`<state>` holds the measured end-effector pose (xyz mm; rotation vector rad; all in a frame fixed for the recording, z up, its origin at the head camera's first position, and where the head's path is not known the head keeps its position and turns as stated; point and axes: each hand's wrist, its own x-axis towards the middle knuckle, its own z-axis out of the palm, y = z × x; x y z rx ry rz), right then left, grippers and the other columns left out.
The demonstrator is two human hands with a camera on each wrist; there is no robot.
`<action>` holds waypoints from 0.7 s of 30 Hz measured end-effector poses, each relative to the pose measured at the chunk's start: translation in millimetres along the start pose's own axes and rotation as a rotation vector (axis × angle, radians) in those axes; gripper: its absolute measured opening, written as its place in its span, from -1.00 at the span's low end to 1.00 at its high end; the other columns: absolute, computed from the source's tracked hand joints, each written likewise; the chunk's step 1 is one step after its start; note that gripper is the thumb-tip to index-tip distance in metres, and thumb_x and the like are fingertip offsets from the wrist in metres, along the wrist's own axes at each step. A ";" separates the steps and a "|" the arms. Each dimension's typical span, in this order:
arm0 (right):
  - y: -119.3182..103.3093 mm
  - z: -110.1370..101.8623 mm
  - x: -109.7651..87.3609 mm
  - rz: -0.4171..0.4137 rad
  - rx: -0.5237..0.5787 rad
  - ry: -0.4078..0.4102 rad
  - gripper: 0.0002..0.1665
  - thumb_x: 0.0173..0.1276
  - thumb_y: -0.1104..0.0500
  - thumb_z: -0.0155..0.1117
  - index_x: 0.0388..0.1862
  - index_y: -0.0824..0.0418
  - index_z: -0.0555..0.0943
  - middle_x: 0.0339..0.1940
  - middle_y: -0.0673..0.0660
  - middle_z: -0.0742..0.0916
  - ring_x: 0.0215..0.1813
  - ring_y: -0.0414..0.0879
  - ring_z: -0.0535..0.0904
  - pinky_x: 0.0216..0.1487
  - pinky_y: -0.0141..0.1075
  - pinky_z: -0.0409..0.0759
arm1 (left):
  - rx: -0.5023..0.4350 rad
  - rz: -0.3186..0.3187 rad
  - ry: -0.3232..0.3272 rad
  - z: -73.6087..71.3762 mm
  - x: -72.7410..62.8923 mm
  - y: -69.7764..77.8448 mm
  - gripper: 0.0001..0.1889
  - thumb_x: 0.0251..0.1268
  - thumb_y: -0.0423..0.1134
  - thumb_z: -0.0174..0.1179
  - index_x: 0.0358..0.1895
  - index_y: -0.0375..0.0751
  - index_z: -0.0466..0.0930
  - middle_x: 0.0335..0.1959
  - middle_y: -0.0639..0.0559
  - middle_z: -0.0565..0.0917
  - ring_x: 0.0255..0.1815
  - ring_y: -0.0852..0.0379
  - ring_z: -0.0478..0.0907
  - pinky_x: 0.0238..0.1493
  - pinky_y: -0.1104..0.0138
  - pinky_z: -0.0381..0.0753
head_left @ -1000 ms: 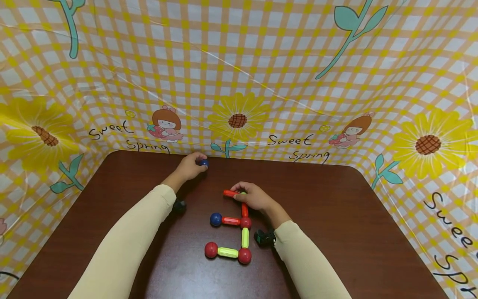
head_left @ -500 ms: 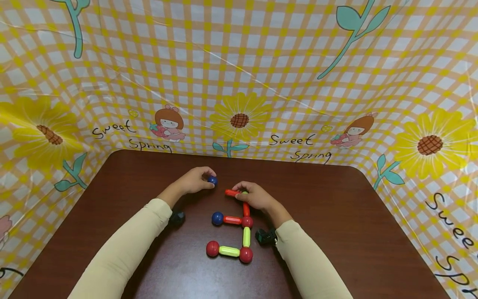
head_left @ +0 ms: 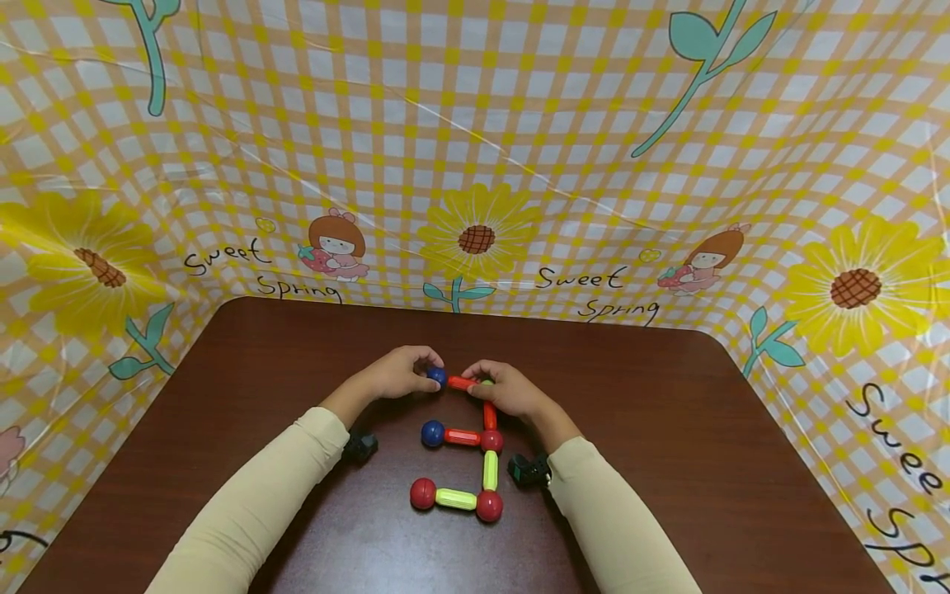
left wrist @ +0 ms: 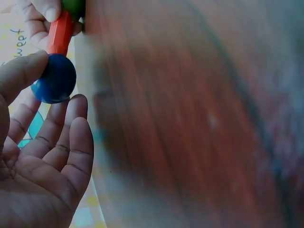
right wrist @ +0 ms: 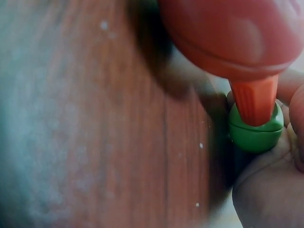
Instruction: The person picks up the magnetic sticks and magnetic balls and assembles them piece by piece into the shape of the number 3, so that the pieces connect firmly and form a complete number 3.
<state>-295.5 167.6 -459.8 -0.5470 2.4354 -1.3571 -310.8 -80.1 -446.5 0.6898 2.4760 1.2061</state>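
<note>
Between my left hand's (head_left: 397, 375) thumb and fingers a blue ball (left wrist: 54, 78) is pinched. It meets the end of a red rod (left wrist: 59, 35) in the left wrist view. My right hand (head_left: 514, 391) pinches that rod close to a green ball (right wrist: 256, 133), mostly hidden by the hand from the head view. Another red rod (head_left: 490, 415) runs from the green ball to a red ball (head_left: 491, 441). From there a side red rod (head_left: 462, 437) leads left to a second blue ball (head_left: 433, 433).
Nearer the person, a yellow-green rod (head_left: 491, 471) joins the frame to a red corner ball (head_left: 489, 506). A further yellow-green rod (head_left: 456, 498) ends in a red ball (head_left: 423, 493). Behind the brown table (head_left: 631, 412) hangs a checked flower cloth (head_left: 594, 198).
My left hand has brought the blue ball from the table's far edge toward the person and right, up to the red rod's free end. The right hand has stayed about where it was.
</note>
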 end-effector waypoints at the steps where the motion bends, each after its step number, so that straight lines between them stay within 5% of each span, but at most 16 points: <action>1: -0.3 0.1 0.2 0.004 0.001 -0.002 -0.78 0.41 0.27 0.23 0.00 0.25 0.62 -0.22 0.10 0.63 -0.20 -0.06 0.49 -0.18 -0.27 0.47 | -0.003 -0.001 0.001 0.5 -0.3 0.6 -0.70 0.27 -0.28 0.36 0.03 -0.19 0.57 -0.11 0.01 0.64 -0.13 0.09 0.56 -0.20 0.29 0.56; 21: -1.5 0.2 -0.8 0.067 0.083 0.050 -0.75 0.45 0.25 0.19 0.05 0.30 0.60 -0.15 0.13 0.65 -0.18 -0.05 0.51 -0.14 -0.28 0.50 | -0.052 -0.046 0.016 5.1 -2.4 -7.1 -0.65 0.25 -0.27 0.37 0.07 -0.22 0.57 -0.06 -0.03 0.62 -0.12 0.06 0.57 -0.20 0.27 0.58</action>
